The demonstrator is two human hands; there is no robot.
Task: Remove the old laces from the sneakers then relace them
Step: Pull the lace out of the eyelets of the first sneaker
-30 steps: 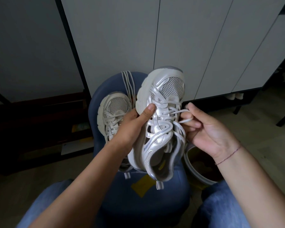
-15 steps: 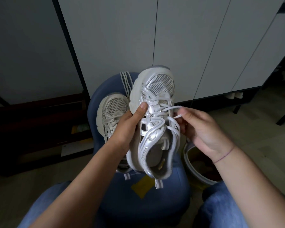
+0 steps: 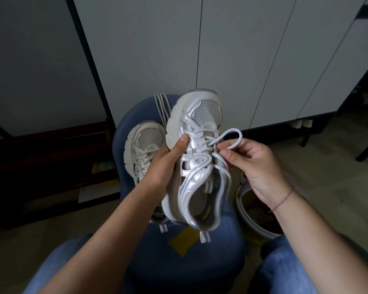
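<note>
Sneaker (image 3: 200, 172): toe far, heel near us; our left hand (image 3: 164, 164) grips its side; right hand (image 3: 255, 166) pinches a lace loop (image 3: 240, 134).

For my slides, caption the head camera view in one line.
Left hand holds a white sneaker while the right hand pinches its lace loop.

Dim indoor light, dark left corners, wide-angle edge bending, mostly sharp
</note>
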